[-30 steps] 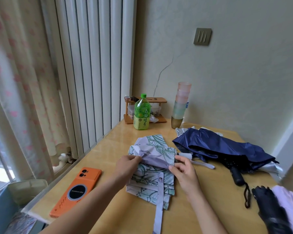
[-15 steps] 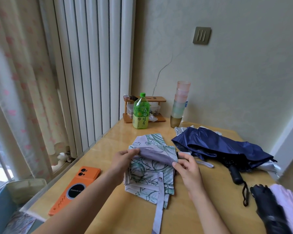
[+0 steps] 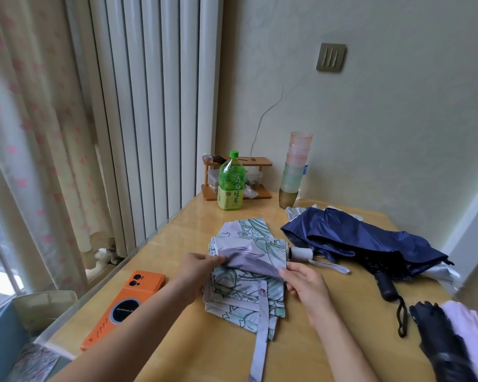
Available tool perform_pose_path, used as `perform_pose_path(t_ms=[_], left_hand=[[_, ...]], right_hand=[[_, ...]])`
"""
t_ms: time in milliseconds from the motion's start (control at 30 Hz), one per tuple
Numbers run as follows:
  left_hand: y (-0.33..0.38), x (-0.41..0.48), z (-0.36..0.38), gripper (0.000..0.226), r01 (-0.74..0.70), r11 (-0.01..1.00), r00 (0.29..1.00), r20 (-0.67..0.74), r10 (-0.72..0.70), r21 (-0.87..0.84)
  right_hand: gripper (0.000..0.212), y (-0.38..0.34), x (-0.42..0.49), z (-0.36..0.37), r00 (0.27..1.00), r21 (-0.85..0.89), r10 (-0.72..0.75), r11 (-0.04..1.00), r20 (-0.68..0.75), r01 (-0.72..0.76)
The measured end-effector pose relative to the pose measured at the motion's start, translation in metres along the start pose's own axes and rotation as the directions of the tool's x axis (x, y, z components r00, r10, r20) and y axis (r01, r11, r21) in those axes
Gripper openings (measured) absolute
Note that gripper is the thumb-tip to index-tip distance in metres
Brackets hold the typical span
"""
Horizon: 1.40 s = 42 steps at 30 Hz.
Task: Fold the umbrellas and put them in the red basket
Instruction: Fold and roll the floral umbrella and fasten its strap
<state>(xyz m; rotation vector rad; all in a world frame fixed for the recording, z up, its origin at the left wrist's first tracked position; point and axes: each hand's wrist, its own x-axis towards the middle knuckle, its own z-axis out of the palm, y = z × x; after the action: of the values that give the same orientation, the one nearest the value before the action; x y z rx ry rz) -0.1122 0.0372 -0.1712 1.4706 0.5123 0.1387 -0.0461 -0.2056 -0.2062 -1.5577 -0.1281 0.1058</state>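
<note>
A collapsed umbrella with a white and green leaf print (image 3: pixel 246 274) lies on the wooden table (image 3: pixel 193 351), its white handle (image 3: pixel 301 254) pointing right. My left hand (image 3: pixel 198 267) pinches a lilac fabric panel at its left edge. My right hand (image 3: pixel 305 283) pinches the same panel at its right edge. A lilac strap (image 3: pixel 260 332) with a snap trails toward me. A navy umbrella (image 3: pixel 364 241) with a black handle (image 3: pixel 385 285) lies loosely collapsed to the right. A black and lilac umbrella (image 3: pixel 450 343) sits at the lower right edge. No red basket is in view.
An orange phone (image 3: pixel 124 304) lies at the table's left edge. At the back stand a green tea bottle (image 3: pixel 231 184), a small wooden rack (image 3: pixel 238 177) and stacked plastic cups (image 3: pixel 295 166). A radiator (image 3: pixel 149 119) and curtain (image 3: pixel 33 133) line the left side.
Both hands have kept their pinch on the lilac panel and drawn it slightly further over the folded canopy. The white handle now shows more at the right.
</note>
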Motion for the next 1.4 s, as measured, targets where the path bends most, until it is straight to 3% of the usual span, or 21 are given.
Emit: perform_pose_path(t_ms=[200,333,600,767,900,967,1067,1133,1200,1267,1400], left_hand=[[0.002,0.002,0.002,0.023,-0.177,0.984,0.984,-0.03,0.176,-0.027],[-0.005,0.005,-0.001,0.043,-0.215,0.959,0.976,0.014,0.216,0.183],[-0.014,0.012,-0.01,0.038,-0.108,0.927,0.99,-0.043,0.132,0.36],[-0.021,0.015,-0.016,0.031,-0.086,0.909,0.992,-0.049,0.115,0.408],[-0.022,0.016,-0.016,0.021,-0.044,0.871,0.992,-0.082,0.097,0.49],[-0.018,0.014,-0.01,0.026,-0.007,0.79,0.987,-0.125,0.105,0.613],[-0.013,0.009,0.004,0.033,-0.005,0.46,0.933,-0.161,0.321,0.888],[-0.011,0.008,0.017,0.038,-0.183,0.298,0.817,-0.024,0.577,0.937],[-0.013,0.014,0.031,0.049,-0.419,0.135,0.692,0.219,0.687,0.898],[-0.018,0.028,0.039,0.056,-0.532,0.023,0.66,0.398,0.636,0.846],[-0.046,0.051,0.034,0.078,-0.523,-0.037,0.726,0.468,0.504,0.851]], right_hand=[[0.008,0.001,0.003,-0.004,0.999,-0.02,-0.024,1.0,-0.046,0.023],[0.009,0.0,0.003,-0.004,1.0,-0.013,0.003,1.0,-0.018,-0.004],[0.017,0.002,0.004,-0.008,0.995,-0.08,0.095,0.993,0.042,-0.091],[0.031,0.003,0.004,-0.017,0.981,-0.255,0.164,0.958,0.105,-0.133],[0.024,0.006,0.003,-0.016,0.978,-0.371,0.185,0.918,0.097,-0.137],[0.023,0.007,0.002,-0.012,0.988,-0.461,0.143,0.882,0.065,-0.098],[0.026,0.007,0.001,-0.008,0.998,-0.609,0.044,0.793,0.035,-0.014],[0.028,0.005,-0.001,-0.006,0.999,-0.673,0.005,0.739,0.039,0.023],[0.029,0.004,-0.002,-0.004,0.999,-0.687,-0.006,0.726,0.038,0.031],[0.028,0.005,-0.001,-0.006,1.0,-0.678,0.004,0.735,0.029,0.016],[0.027,0.008,0.005,-0.014,0.997,-0.593,0.077,0.802,-0.011,-0.068]])
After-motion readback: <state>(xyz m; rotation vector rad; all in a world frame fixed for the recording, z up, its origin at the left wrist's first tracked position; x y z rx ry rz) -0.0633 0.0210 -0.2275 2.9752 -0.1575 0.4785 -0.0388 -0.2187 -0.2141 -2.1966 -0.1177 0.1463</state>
